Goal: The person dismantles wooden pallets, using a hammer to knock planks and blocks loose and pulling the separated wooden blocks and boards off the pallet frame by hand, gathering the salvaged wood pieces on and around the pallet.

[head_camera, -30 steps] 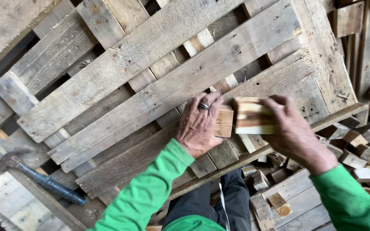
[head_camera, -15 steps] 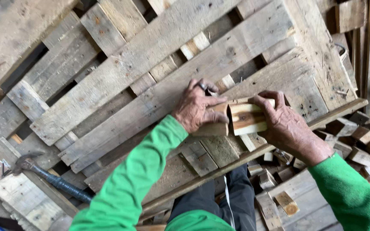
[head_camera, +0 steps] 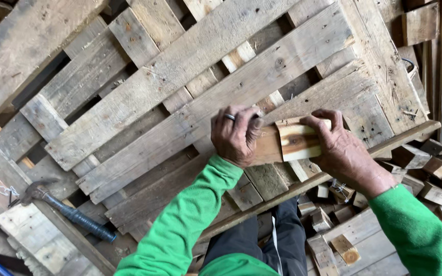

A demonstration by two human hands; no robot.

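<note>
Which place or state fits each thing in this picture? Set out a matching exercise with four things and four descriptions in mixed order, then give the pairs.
Things:
1. left hand
2. right hand
3. hammer
4. small wood blocks

Descriptions:
A. lying at lower left, apart from both hands
B. wears a ring and presses on a wooden block
C. heaped loose at the right, past the pallet's edge
D. grips the pale striped wooden block

Pairs: 1-B, 2-D, 3-A, 4-C

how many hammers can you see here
1: a hammer with a dark blue handle lies on the boards at lower left, away from both hands. Others may be hidden under the pallets.
</note>
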